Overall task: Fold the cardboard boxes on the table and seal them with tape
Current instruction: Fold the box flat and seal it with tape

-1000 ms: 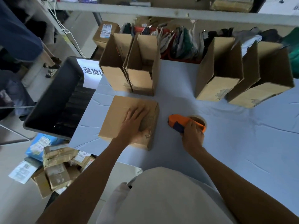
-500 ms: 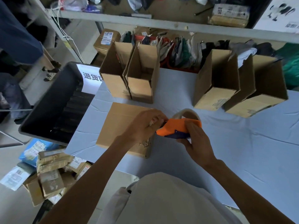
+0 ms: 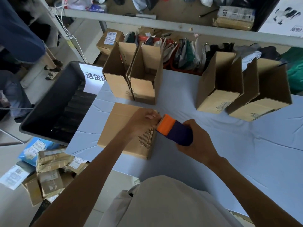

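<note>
Tape dispenser (image 3: 173, 129), now lifted in right hand's (image 3: 196, 141) grip, meets left hand's (image 3: 144, 122) pinching fingers.

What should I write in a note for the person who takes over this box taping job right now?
Right hand: gripping the orange and purple tape dispenser, its front at the right edge of the flat box.
Left hand: over that box, fingers pinching at the dispenser's front, probably the tape end; the tape itself cannot be seen.
Boxes: the flat box lies near the table edge; four open boxes stand in a row behind it, flaps up.
Done: the near box is folded shut.
Left: no tape visible on its seam; tape it, then close and seal the four open boxes.
</note>
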`<state>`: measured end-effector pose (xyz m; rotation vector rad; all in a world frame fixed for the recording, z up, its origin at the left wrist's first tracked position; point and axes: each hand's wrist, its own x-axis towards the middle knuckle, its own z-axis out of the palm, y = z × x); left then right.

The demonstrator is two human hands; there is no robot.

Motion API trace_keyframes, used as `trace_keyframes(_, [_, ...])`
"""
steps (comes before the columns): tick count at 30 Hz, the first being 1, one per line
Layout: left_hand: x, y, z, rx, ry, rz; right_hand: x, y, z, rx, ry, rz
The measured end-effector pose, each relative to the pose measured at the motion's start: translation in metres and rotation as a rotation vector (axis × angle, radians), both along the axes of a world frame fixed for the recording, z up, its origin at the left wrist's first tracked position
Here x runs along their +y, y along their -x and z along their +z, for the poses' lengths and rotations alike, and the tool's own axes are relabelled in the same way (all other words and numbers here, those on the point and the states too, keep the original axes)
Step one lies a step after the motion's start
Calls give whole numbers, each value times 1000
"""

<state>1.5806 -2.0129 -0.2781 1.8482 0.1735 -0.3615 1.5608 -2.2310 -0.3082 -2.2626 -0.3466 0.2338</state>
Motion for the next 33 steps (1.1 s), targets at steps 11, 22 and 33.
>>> trace_keyframes(11, [3,6,-3,95,-377,71,-1,-19,8,-33,54,258])
trace_keyframes(22, [27,19,-22,36,-565,248,-29,-20,-11,-32,256,379])
trace_keyframes(33, [27,34,-43,144,-535,211,-29,-12,-14,-77,324,311])
